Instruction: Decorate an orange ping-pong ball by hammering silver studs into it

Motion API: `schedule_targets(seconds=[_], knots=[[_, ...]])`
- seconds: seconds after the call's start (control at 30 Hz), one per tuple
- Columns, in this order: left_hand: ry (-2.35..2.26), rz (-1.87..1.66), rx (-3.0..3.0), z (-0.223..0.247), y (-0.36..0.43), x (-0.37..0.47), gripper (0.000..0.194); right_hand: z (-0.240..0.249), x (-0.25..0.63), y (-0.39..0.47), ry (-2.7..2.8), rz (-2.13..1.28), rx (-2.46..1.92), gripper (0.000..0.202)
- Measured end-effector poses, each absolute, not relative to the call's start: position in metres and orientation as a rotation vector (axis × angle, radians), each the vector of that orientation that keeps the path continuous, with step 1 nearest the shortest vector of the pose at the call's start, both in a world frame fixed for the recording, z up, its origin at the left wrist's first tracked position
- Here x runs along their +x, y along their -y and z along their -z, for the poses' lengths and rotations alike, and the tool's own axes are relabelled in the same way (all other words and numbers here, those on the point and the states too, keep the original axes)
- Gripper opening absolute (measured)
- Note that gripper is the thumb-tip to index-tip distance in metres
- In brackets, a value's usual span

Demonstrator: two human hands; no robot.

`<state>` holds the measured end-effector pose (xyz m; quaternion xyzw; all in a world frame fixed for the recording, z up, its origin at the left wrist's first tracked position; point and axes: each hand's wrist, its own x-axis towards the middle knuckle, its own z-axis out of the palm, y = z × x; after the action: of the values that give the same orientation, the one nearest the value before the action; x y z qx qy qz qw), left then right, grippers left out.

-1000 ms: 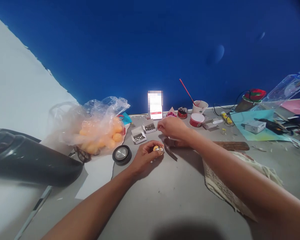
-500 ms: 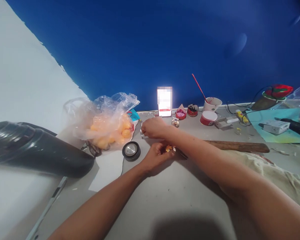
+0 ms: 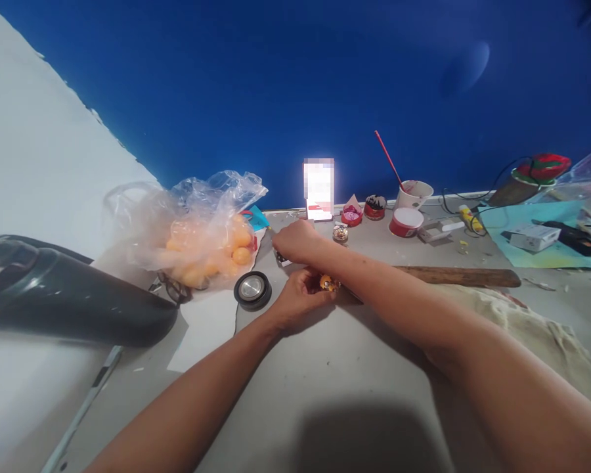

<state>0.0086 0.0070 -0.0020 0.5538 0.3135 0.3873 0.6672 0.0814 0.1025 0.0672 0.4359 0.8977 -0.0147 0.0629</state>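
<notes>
Left hand: pinches studded ball; slackening could drop it.
Right hand: ball's eleven o'clock, grip hidden; bump could tip box.

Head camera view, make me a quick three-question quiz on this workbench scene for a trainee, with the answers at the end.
1. Which hand holds the small orange ball with shiny metallic pieces? A) left hand B) right hand C) neither
2. True or false: the thin red stick leans in the white paper cup.
3. Fill in the blank: behind the glowing rectangular phone, the wall is ____.
Key: 1. A; 2. true; 3. blue.
</notes>
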Motion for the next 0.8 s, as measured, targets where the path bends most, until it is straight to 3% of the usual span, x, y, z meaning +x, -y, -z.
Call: schedule_targets(seconds=[0.2,0.3,0.47,0.8], knots=[[-0.721,-0.851,1.191,0.003,-0.009,0.008,0.048,-0.077,0.088,-0.099,-2.779,0.059,1.333,0.029],[-0.739,-0.862,1.164,0.002,-0.009,0.007,0.048,-0.087,0.105,-0.095,-2.938,0.246,1.442,0.027],[-0.834,-0.878,1.174,-0.003,-0.01,0.005,0.045,-0.096,0.158,-0.067,-3.0,1.443,1.721,0.011],[-0.805,-0.93,1.05,-0.009,-0.005,0.012,0.047,-0.04,0.221,0.001,-2.228,2.719,2.141,0.043]])
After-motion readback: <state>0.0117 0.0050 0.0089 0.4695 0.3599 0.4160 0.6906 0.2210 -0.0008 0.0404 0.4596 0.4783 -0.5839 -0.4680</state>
